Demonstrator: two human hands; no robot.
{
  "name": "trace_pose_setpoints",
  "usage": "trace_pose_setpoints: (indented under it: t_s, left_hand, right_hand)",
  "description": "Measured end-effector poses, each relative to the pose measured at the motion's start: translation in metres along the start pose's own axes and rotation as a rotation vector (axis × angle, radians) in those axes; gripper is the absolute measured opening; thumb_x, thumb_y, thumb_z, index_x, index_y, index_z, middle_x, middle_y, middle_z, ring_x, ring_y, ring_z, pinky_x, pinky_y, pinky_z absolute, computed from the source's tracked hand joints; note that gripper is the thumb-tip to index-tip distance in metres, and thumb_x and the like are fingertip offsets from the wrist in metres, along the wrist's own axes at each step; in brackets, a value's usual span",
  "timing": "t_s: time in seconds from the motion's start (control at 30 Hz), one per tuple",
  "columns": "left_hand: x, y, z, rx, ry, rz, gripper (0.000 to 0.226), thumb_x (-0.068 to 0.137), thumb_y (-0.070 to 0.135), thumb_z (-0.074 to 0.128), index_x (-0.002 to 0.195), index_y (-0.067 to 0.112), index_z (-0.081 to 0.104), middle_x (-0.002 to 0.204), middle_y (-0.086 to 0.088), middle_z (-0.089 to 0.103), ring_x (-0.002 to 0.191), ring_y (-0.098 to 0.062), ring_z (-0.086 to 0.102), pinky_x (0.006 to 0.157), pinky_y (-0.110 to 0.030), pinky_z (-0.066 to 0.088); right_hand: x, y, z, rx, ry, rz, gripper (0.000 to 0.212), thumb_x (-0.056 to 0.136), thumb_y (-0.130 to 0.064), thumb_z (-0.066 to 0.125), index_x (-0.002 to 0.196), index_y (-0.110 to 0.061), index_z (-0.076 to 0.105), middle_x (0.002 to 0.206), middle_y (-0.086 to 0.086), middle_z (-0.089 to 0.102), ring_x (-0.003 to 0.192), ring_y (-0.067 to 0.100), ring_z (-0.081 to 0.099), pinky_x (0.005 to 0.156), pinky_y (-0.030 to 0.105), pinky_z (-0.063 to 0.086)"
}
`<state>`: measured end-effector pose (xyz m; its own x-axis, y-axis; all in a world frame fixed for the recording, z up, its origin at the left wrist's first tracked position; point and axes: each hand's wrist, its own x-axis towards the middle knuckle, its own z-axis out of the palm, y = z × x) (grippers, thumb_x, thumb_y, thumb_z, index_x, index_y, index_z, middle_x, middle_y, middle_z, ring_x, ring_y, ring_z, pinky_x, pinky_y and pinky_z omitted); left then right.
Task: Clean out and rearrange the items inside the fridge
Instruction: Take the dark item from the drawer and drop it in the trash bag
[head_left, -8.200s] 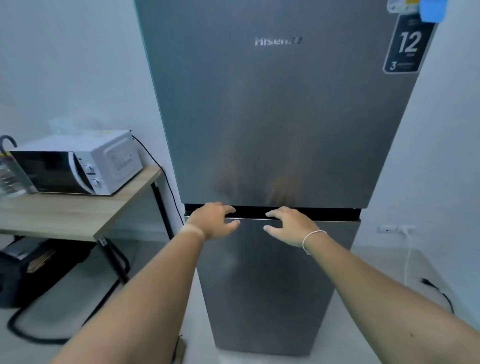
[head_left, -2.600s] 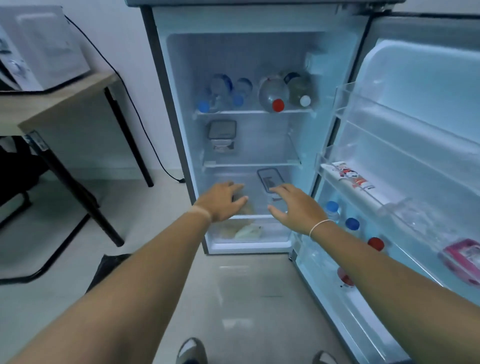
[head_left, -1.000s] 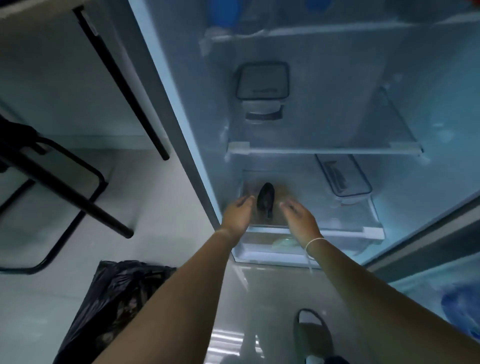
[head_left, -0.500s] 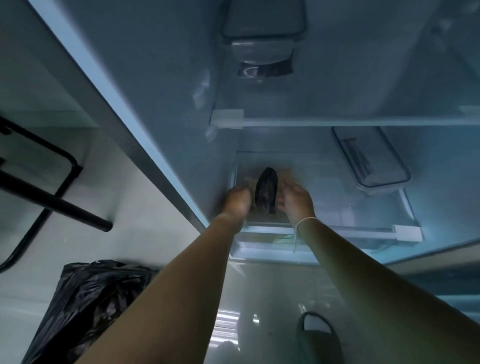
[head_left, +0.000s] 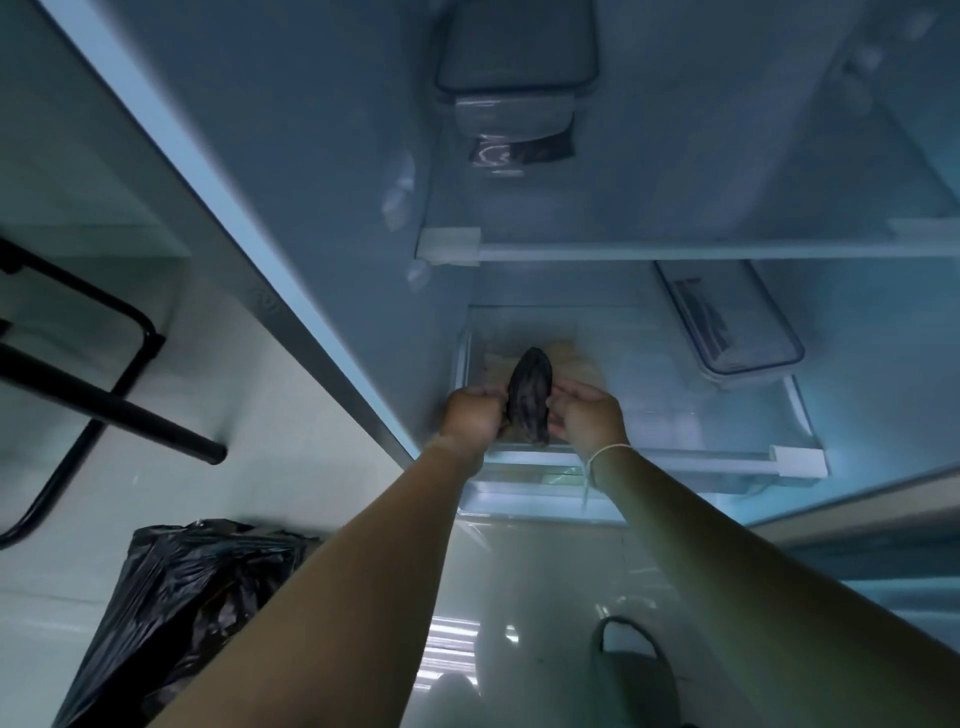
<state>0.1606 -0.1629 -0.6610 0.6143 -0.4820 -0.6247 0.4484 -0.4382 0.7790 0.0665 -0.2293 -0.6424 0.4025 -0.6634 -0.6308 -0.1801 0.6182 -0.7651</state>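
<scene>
The fridge stands open, and I look down into its lower shelves. A dark, shrivelled, blackened item is held upright just over the bottom glass shelf. My left hand grips its left side. My right hand cups its right side with the fingers touching it. Under it on the shelf lies something pale and brownish, partly hidden. A clear lidded container sits at the right of the same shelf. Another lidded container stands on the shelf above.
A black bin bag stands open on the floor at lower left. Black table legs are at the left. The crisper drawer lies below the bottom shelf. A shoe shows on the tiled floor near my feet.
I opened the fridge door, bent down and reached to the bottom shelf. Both hands closed around the dark item, which now sits slightly raised and nearer the shelf's front.
</scene>
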Motion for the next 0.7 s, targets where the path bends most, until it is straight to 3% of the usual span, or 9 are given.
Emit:
trace_pose_setpoints:
  t_s: [0.1, 0.2, 0.27, 0.33, 0.4, 0.5, 0.6, 0.7]
  left_hand:
    - [-0.028, -0.001, -0.005, -0.043, -0.019, -0.007, 0.027, 0.094, -0.005, 0.038, 0.081, 0.006, 0.060, 0.074, -0.012, 0.061, 0.062, -0.020, 0.058, 0.044, -0.015, 0.054]
    - [-0.062, -0.006, -0.017, -0.040, -0.026, -0.020, 0.020, 0.094, -0.005, 0.039, 0.096, 0.002, 0.058, 0.073, -0.011, 0.059, 0.062, -0.019, 0.056, 0.043, -0.014, 0.053]
    - [-0.088, -0.013, -0.027, -0.046, -0.018, -0.029, 0.019, 0.093, -0.005, 0.041, 0.097, 0.001, 0.059, 0.071, -0.010, 0.058, 0.060, -0.018, 0.055, 0.041, -0.013, 0.051]
    - [-0.112, -0.022, -0.041, -0.046, -0.011, -0.041, 0.020, 0.093, -0.004, 0.042, 0.089, 0.003, 0.061, 0.070, -0.009, 0.059, 0.058, -0.017, 0.055, 0.041, -0.013, 0.050]
    - [-0.136, -0.032, -0.061, -0.062, -0.002, -0.054, 0.021, 0.093, -0.004, 0.042, 0.086, 0.004, 0.060, 0.072, -0.009, 0.060, 0.060, -0.018, 0.056, 0.043, -0.014, 0.052]
    - [-0.158, -0.048, -0.095, -0.060, 0.043, -0.077, 0.017, 0.093, -0.003, 0.043, 0.102, 0.000, 0.057, 0.074, -0.009, 0.060, 0.062, -0.018, 0.056, 0.045, -0.015, 0.053]
    - [-0.180, -0.058, -0.135, -0.055, 0.074, -0.084, 0.025, 0.092, -0.001, 0.044, 0.113, -0.006, 0.058, 0.075, -0.008, 0.062, 0.061, -0.015, 0.059, 0.044, -0.016, 0.052]
    - [-0.203, -0.065, -0.182, -0.085, 0.163, -0.054, 0.026, 0.091, -0.002, 0.043, 0.109, -0.005, 0.061, 0.072, -0.009, 0.061, 0.056, -0.015, 0.056, 0.043, -0.016, 0.049]
  right_hand:
    - [-0.018, 0.008, -0.004, -0.009, -0.012, 0.007, 0.043, 0.086, 0.017, 0.044, 0.127, 0.004, 0.054, 0.125, 0.025, 0.060, 0.088, 0.028, 0.061, 0.077, 0.032, 0.055]
    - [-0.050, 0.015, -0.005, 0.006, -0.048, 0.037, 0.042, 0.087, 0.016, 0.045, 0.127, 0.005, 0.053, 0.116, 0.022, 0.062, 0.068, 0.021, 0.060, 0.055, 0.019, 0.055]
    - [-0.074, 0.024, -0.005, 0.014, -0.057, 0.069, 0.041, 0.087, 0.016, 0.045, 0.126, 0.007, 0.053, 0.113, 0.019, 0.061, 0.069, 0.022, 0.059, 0.062, 0.024, 0.055]
    - [-0.094, 0.036, -0.002, -0.006, -0.063, 0.099, 0.042, 0.086, 0.018, 0.042, 0.125, 0.007, 0.054, 0.122, 0.022, 0.060, 0.072, 0.026, 0.060, 0.064, 0.029, 0.055]
    - [-0.118, 0.049, 0.006, -0.033, -0.083, 0.124, 0.047, 0.084, 0.021, 0.036, 0.125, 0.006, 0.054, 0.129, 0.022, 0.058, 0.071, 0.026, 0.060, 0.055, 0.026, 0.054]
    - [-0.151, 0.064, 0.026, -0.065, -0.121, 0.141, 0.049, 0.084, 0.021, 0.033, 0.125, 0.004, 0.055, 0.124, 0.019, 0.060, 0.059, 0.017, 0.059, 0.041, 0.016, 0.052]
    - [-0.180, 0.078, 0.055, -0.092, -0.189, 0.145, 0.044, 0.087, 0.017, 0.037, 0.125, 0.005, 0.054, 0.120, 0.016, 0.060, 0.075, 0.027, 0.061, 0.043, 0.014, 0.053]
    - [-0.206, 0.093, 0.094, -0.156, -0.271, 0.139, 0.044, 0.088, 0.016, 0.037, 0.128, 0.004, 0.052, 0.115, 0.013, 0.059, 0.067, 0.017, 0.058, 0.049, 0.018, 0.054]
